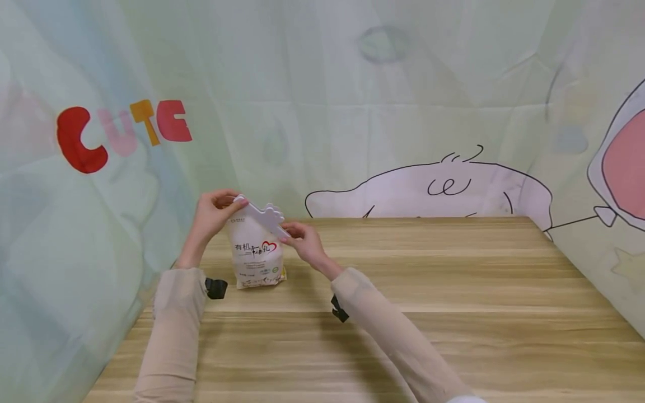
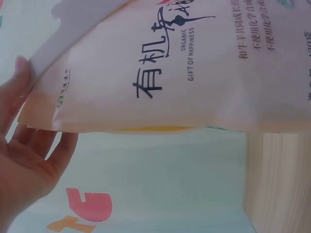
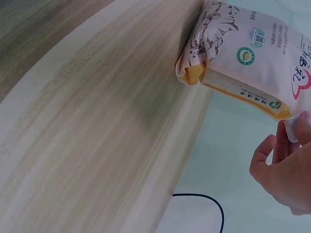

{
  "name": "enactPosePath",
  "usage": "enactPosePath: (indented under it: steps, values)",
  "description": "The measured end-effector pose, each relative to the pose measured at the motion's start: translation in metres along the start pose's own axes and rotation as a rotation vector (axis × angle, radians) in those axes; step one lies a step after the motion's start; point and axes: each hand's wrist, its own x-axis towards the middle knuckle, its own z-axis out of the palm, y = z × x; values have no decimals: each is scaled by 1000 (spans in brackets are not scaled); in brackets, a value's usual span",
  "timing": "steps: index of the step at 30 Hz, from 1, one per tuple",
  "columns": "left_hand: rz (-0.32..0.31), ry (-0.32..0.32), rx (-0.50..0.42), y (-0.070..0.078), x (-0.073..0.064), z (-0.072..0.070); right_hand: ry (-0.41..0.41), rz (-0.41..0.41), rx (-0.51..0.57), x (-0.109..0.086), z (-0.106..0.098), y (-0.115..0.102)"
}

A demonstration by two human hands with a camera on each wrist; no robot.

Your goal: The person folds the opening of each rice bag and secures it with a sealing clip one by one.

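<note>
A white printed food bag [image 1: 254, 246] stands upright on the table. Slanting down to the right across its top is a white bag clip [image 1: 262, 212] with a scalloped bump on its upper edge. My left hand [image 1: 214, 215] pinches the clip's upper end together with the bag's corner; in the left wrist view its thumb [image 2: 20, 73] lies against the clip and its fingers are behind the bag. The clip's lower end is held between thumb and fingers of my right hand [image 1: 304, 243], at the bag's right edge. Whether the clip is fastened cannot be seen.
The wood-grain table [image 1: 428, 302] extends to the right and toward me. A printed fabric backdrop [image 1: 322, 112] encloses the table at the back and both sides. Black straps [image 1: 216, 288] are on both wrists.
</note>
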Motion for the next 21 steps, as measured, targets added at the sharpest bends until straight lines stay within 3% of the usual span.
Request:
enactPosePath:
  steps: [13, 21]
  values:
    - [-7, 10, 3, 9, -2, 1, 66, -18, -142, 0, 1, -8]
    - [4, 46, 3, -5, 2, 6, 51, -2, -145, -1, 1, -8]
